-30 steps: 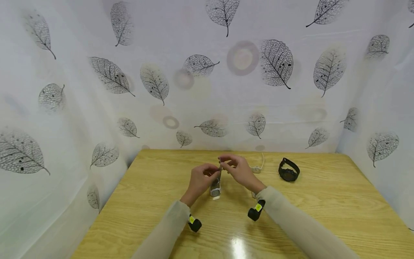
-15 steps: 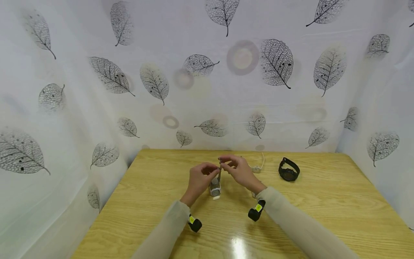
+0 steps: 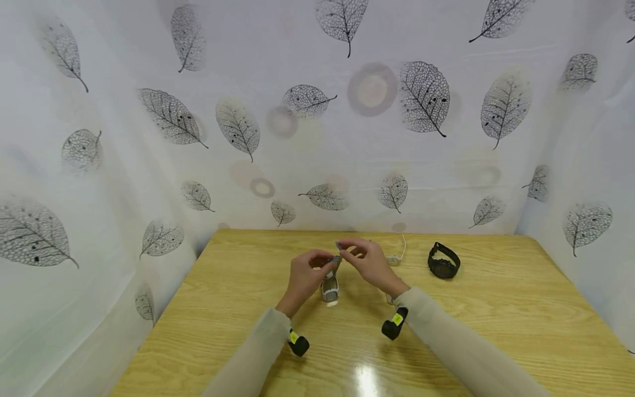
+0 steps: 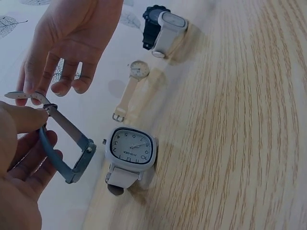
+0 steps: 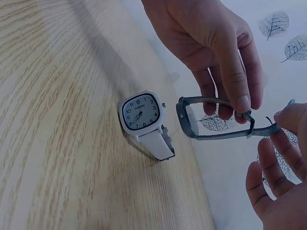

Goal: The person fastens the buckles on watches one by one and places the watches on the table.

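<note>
grey watch (image 5: 211, 120): strap ends pinched between fingers of left hand (image 3: 308, 271) and right hand (image 3: 365, 259); risk: strap tail slipping free, case dropping beside white watch (image 4: 130, 152) below.

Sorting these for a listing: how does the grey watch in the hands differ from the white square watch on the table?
The grey watch is held in the air by both hands, seen edge-on, its dial hidden; the white square watch stands on the table untouched, dial showing. The grey one's strap is dark grey, the white one's white. Both are wristwatches with straps.
</note>
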The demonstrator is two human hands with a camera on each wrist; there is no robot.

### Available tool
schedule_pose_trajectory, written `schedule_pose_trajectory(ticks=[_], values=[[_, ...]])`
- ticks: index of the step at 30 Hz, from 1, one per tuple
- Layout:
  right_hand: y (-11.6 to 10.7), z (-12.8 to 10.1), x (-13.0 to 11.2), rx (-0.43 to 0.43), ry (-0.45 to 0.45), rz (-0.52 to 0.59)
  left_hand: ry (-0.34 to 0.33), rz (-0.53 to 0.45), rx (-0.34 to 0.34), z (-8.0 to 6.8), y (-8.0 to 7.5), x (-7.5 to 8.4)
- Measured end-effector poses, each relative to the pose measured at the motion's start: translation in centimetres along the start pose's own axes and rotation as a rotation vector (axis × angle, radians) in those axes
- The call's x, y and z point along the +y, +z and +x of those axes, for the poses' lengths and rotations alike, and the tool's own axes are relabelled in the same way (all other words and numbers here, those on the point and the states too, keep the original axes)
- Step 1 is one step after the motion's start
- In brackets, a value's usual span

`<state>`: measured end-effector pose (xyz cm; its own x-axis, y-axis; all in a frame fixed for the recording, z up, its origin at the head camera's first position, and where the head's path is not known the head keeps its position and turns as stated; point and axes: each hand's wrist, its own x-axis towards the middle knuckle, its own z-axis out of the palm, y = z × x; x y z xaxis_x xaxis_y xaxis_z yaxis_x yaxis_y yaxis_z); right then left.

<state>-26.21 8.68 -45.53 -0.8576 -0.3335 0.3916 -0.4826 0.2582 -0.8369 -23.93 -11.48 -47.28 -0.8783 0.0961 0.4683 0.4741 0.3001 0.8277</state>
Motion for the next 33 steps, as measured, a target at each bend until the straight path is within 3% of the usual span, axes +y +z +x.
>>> schedule_pose_trajectory(ticks=[8,15,33], values=[[-0.5,-0.1,-0.2,0.013,-0.054,-0.103,0.030,-0.058,0.061,0.0,0.1,-0.1],[-0.9,-0.1,0.0,-0.028,-0.128,-0.255,0.052,-0.037,0.075,-0.6,-0.4,4.0],[-1.7,0.5,-1.2,-0.240,-0.258,-0.557,0.098,-0.027,0.029,-0.8,-0.5,3.9]])
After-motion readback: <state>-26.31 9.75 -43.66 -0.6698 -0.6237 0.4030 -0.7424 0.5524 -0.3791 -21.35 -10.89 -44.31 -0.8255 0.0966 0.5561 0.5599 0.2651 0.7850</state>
